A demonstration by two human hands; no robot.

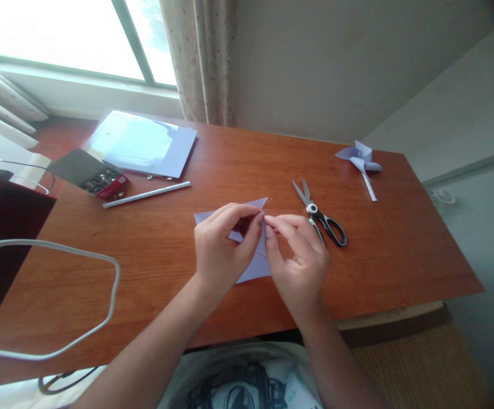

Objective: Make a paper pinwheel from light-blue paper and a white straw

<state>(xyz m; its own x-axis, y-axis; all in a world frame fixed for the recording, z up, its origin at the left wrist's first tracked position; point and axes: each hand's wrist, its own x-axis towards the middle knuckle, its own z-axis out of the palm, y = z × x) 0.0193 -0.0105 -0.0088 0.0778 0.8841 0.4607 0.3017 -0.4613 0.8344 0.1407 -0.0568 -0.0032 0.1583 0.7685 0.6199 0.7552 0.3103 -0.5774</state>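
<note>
My left hand (227,241) and my right hand (298,253) meet over the middle of the desk. Thumb and index finger of each are pinched, with the tips almost touching. Something tiny seems to be between them, too small to name. Beneath the hands is a sheet of light purple paper (253,271), its pointed corners showing around them and the rest covered. Just right of my right hand lie scissors (315,211) with black and white handles, blades slightly apart. A few tiny specks are on the desk beyond my fingertips.
A paper pinwheel (360,159) on a white stick lies at the back right. To the left are a rolled paper stick (147,195), an open box of small metal pieces (104,182) and a clear folder with purple paper (145,142). A white cable (114,278) loops at the left front.
</note>
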